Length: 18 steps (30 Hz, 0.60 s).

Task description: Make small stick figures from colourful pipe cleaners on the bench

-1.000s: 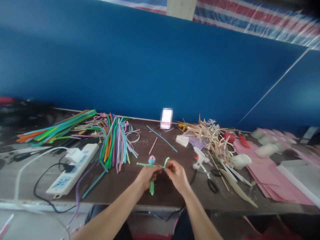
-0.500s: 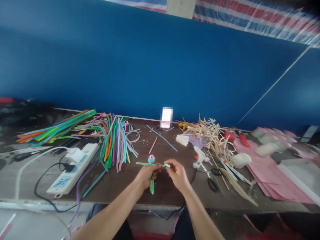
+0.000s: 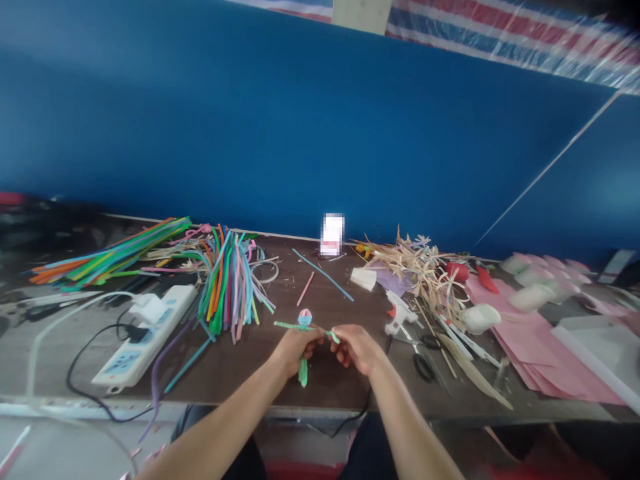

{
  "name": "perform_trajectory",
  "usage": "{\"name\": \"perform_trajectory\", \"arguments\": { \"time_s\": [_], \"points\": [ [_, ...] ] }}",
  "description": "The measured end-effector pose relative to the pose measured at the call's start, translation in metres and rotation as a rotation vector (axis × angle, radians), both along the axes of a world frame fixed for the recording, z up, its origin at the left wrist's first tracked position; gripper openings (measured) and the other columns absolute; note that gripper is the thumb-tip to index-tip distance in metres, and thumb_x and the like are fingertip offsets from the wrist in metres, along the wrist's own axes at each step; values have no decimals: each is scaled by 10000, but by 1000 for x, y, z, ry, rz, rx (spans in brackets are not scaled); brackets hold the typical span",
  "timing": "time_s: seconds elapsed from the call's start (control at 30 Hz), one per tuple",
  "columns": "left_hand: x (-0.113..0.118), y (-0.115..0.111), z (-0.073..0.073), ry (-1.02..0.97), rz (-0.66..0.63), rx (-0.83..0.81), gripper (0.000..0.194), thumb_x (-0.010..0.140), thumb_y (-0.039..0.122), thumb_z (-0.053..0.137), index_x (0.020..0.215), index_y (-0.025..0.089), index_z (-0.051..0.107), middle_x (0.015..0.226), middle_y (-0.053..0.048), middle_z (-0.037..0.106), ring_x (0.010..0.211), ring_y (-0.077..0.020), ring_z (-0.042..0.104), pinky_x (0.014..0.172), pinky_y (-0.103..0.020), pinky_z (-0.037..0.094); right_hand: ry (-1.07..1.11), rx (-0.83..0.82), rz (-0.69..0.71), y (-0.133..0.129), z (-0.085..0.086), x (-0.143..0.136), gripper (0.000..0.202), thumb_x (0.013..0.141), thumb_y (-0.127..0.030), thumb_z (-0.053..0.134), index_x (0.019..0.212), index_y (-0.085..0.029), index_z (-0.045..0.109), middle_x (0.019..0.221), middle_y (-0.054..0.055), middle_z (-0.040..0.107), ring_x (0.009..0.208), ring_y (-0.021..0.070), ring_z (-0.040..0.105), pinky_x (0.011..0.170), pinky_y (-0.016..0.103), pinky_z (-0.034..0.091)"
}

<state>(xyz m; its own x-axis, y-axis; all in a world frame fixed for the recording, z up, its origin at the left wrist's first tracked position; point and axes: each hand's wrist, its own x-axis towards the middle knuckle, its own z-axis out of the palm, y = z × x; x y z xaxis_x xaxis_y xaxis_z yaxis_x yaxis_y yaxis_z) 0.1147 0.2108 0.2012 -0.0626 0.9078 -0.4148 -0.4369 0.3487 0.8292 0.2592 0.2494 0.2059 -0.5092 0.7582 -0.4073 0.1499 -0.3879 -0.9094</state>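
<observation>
A small pipe cleaner figure (image 3: 303, 372) hangs above the dark table, with green limbs and a round pink-and-blue head (image 3: 305, 317). My left hand (image 3: 297, 348) is closed around its middle and hides most of the body. One green arm sticks out to the left, and the lower part shows beneath my fingers. At the other arm's pale green, bent end, my right hand (image 3: 357, 348) pinches with curled fingers. A pink pipe cleaner (image 3: 306, 289) and a blue one (image 3: 325, 275) lie on the table beyond my hands.
Bundles of coloured pipe cleaners (image 3: 230, 283) lie left, behind a white power strip (image 3: 145, 340) with cables. Right are a glue gun (image 3: 400, 313), scissors (image 3: 424, 365), dried straw flowers (image 3: 425, 267), pink sheets (image 3: 520, 340) and white cups (image 3: 483, 319). A blue panel (image 3: 320, 133) stands behind.
My right hand has turned and its fingers have curled in closer to my left hand. The green arm's end now bends downward. My left hand keeps its hold on the figure.
</observation>
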Motion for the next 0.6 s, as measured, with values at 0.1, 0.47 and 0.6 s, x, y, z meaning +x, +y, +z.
{"name": "perform_trajectory", "arguments": {
  "time_s": [0.1, 0.47, 0.6],
  "points": [
    [-1, 1, 0, -7, 2, -18, 175, 491, 219, 658, 564, 116, 536, 448, 23, 497, 379, -27, 307, 366, -161, 117, -38, 52, 18, 0, 1, -2, 196, 657, -354, 530, 654, -159, 508, 485, -48, 499, 355, 68, 434, 318, 165, 265],
    [-8, 7, -1, -73, -1, -96, 141, 514, 194, 627, 538, 116, 512, 463, 20, 488, 368, -14, 297, 355, -153, 128, -314, 1035, -63, -12, 12, -2, 117, 773, -216, 487, 788, -194, 600, 742, 39, 593, 698, 141, 550, 658, 239, 417],
    [-6, 4, 1, -75, 12, -67, 177, 509, 214, 648, 557, 121, 506, 471, 21, 491, 379, -18, 305, 356, -153, 131, -168, 419, -222, -14, 7, -8, 165, 702, -336, 540, 678, -173, 538, 543, -27, 525, 408, 83, 461, 373, 183, 333]
  ]
}}
